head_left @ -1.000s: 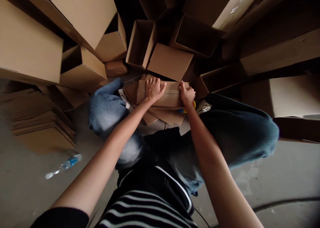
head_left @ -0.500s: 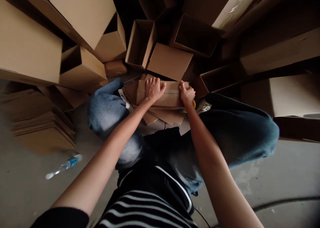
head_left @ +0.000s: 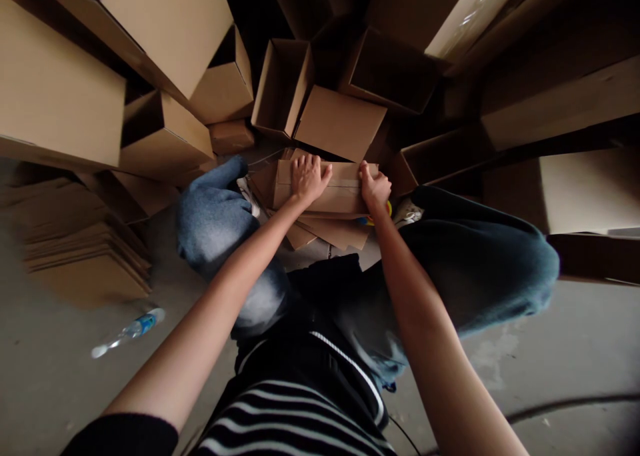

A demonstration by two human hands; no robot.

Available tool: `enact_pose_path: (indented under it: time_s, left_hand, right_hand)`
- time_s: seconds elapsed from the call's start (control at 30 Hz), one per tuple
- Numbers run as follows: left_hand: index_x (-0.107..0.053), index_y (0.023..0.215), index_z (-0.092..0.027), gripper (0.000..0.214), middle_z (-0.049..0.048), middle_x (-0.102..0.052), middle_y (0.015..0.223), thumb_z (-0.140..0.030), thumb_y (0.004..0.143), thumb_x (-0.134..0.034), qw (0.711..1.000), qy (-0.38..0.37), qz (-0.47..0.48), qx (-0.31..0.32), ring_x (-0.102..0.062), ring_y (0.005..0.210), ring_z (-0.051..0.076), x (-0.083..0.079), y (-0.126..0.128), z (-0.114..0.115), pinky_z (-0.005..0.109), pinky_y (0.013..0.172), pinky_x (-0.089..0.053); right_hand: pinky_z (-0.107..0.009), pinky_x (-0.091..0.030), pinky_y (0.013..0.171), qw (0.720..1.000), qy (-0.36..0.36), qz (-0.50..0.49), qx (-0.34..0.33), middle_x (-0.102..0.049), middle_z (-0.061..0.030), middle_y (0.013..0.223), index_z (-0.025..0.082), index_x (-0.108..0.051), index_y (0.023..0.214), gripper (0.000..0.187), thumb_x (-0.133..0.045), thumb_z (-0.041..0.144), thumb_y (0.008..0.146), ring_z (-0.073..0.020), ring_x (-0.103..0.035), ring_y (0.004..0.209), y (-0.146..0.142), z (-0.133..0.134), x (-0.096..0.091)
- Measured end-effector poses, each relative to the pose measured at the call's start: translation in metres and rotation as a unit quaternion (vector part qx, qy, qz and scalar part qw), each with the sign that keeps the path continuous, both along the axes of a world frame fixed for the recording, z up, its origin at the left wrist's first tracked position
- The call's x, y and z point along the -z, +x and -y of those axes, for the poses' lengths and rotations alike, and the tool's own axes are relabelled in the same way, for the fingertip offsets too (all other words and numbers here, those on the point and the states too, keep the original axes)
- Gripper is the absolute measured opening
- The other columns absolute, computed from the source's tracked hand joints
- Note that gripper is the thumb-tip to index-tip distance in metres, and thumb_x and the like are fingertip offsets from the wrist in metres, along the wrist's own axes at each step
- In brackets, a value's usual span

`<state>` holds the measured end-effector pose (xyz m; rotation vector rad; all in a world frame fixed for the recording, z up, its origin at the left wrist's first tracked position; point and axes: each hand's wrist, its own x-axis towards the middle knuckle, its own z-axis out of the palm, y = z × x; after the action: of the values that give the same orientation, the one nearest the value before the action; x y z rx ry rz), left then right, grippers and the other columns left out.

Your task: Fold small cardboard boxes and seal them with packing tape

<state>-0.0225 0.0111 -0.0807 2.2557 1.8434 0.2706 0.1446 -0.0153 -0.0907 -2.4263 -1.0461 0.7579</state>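
Left hand open and flat, fingers spread, palm down on a flattened cardboard carton, no grip, just pressing. Right hand sits at the carton's right end, fingers half curled over the edge; can't tell if it pinches or only rests. Carton lies flat between the hands, a strip of clear packing tape running along its top face, surface looks smooth, no obvious tears. Under it, a loose stack of cardboard sheets, edges unsquared, corners poking out toward the person. Just below the right hand, a small colourful object, yellow and blue, mostly hidden, too little shows to name it. The stack sits on the concrete floor between the knees of the crouching person, blue jeans on both sides. Risk: the carton could slide on the uneven sheets if the pressure from the left hand eases, and the tape could stick to itself or lift if it is not pressed down evenly. Open cardboard boxes crowd the far side of the floor, close to the carton; a stack of flat cardboard blanks lies toward the left, and a plastic water bottle lies on its side near the floor's lower left.
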Motion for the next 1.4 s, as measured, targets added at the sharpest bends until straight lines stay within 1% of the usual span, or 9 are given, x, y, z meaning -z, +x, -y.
enact_pose_path:
  time_s: [0.17, 0.3, 0.47, 0.57, 0.7, 0.9, 1.07, 1.23, 1.4]
  left_hand:
    - [-0.065, 0.112, -0.017, 0.044, 0.0183, -0.067, 0.122, -0.046, 0.102, -0.034, 1.0, 0.0, 0.001, 0.001, -0.055, 0.125, 0.033, -0.0035, 0.0011, 0.0015, 0.049, 0.114, -0.032]
    - [-0.065, 0.114, -0.016, 0.042, 0.0182, -0.067, 0.123, -0.044, 0.101, -0.036, 1.0, -0.003, 0.011, 0.003, -0.054, 0.126, 0.032, -0.002, 0.0009, 0.0006, 0.047, 0.117, -0.028]
    - [-0.064, 0.115, -0.017, 0.042, 0.0173, -0.067, 0.124, -0.043, 0.101, -0.036, 1.0, -0.004, 0.016, 0.007, -0.053, 0.127, 0.032, -0.002, 0.0008, 0.0001, 0.047, 0.12, -0.025]
    - [-0.064, 0.115, -0.014, 0.044, 0.0195, -0.066, 0.124, -0.044, 0.101, -0.034, 1.0, -0.014, 0.02, 0.002, -0.053, 0.128, 0.033, -0.0047, 0.0014, 0.0011, 0.048, 0.118, -0.028]
    - [-0.064, 0.114, -0.015, 0.047, 0.0197, -0.066, 0.124, -0.046, 0.102, -0.03, 1.0, -0.016, 0.012, -0.002, -0.054, 0.127, 0.034, -0.0039, 0.0018, 0.0011, 0.05, 0.113, -0.033]
    - [-0.063, 0.115, -0.017, 0.051, 0.0185, -0.067, 0.124, -0.05, 0.102, -0.027, 1.0, -0.008, 0.017, 0.0, -0.052, 0.128, 0.035, 0.0027, 0.001, -0.0011, 0.051, 0.112, -0.033]
    - [-0.064, 0.115, -0.016, 0.051, 0.0192, -0.066, 0.124, -0.05, 0.102, -0.027, 1.0, -0.011, 0.016, 0.004, -0.053, 0.128, 0.035, 0.0011, 0.0009, -0.0007, 0.051, 0.113, -0.032]
    - [-0.065, 0.115, -0.014, 0.05, 0.0201, -0.066, 0.124, -0.048, 0.102, -0.03, 1.0, -0.007, 0.011, 0.006, -0.053, 0.128, 0.034, 0.0004, 0.001, -0.0002, 0.048, 0.115, -0.03]
    - [-0.064, 0.116, -0.016, 0.049, 0.0195, -0.065, 0.126, -0.049, 0.102, -0.029, 0.999, -0.019, 0.026, -0.003, -0.052, 0.13, 0.035, -0.0004, 0.0015, 0.0003, 0.05, 0.114, -0.031]
  right_hand:
    - [-0.047, -0.05, 0.095, 1.0, 0.012, -0.003, 0.006, -0.072, -0.0247, 0.107, 0.005, -0.071, 0.113, 0.067, -0.045, 0.064, 0.094, -0.0357, -0.068, 0.109, 0.0006, 0.0004, 0.0021]
    - [-0.047, -0.05, 0.095, 1.0, 0.013, 0.007, 0.006, -0.071, -0.0241, 0.107, 0.005, -0.071, 0.114, 0.068, -0.045, 0.065, 0.094, -0.0353, -0.068, 0.107, 0.0003, 0.0003, 0.0039]
    - [-0.047, -0.05, 0.094, 1.0, 0.023, 0.006, 0.008, -0.072, -0.0228, 0.103, 0.006, -0.072, 0.112, 0.066, -0.046, 0.064, 0.093, -0.0342, -0.068, 0.106, 0.0005, 0.0, 0.0058]
    - [-0.046, -0.05, 0.093, 1.0, 0.021, 0.006, 0.005, -0.072, -0.0233, 0.103, 0.006, -0.071, 0.113, 0.066, -0.046, 0.064, 0.094, -0.0336, -0.069, 0.104, 0.0009, -0.0001, 0.0058]
    - [-0.046, -0.049, 0.094, 1.0, 0.009, 0.011, -0.003, -0.072, -0.0251, 0.108, 0.004, -0.071, 0.116, 0.069, -0.044, 0.064, 0.095, -0.0343, -0.069, 0.105, 0.0008, -0.0002, 0.0047]
    - [-0.045, -0.05, 0.093, 1.0, 0.016, 0.007, 0.009, -0.072, -0.0236, 0.106, 0.006, -0.072, 0.114, 0.068, -0.044, 0.066, 0.093, -0.0345, -0.068, 0.106, 0.0006, -0.0001, 0.0069]
    - [-0.046, -0.05, 0.092, 1.0, 0.022, 0.007, 0.006, -0.072, -0.0243, 0.107, 0.006, -0.071, 0.115, 0.07, -0.043, 0.066, 0.094, -0.0346, -0.068, 0.106, 0.0011, 0.0001, 0.0071]
    - [-0.046, -0.05, 0.093, 1.0, 0.011, 0.01, 0.002, -0.071, -0.0262, 0.108, 0.004, -0.071, 0.114, 0.071, -0.044, 0.066, 0.094, -0.0353, -0.068, 0.106, 0.0011, -0.0001, 0.0053]
    - [-0.046, -0.049, 0.094, 1.0, 0.012, 0.003, -0.002, -0.072, -0.0241, 0.108, 0.006, -0.071, 0.116, 0.07, -0.043, 0.067, 0.094, -0.0346, -0.068, 0.107, 0.0013, 0.0003, 0.0047]
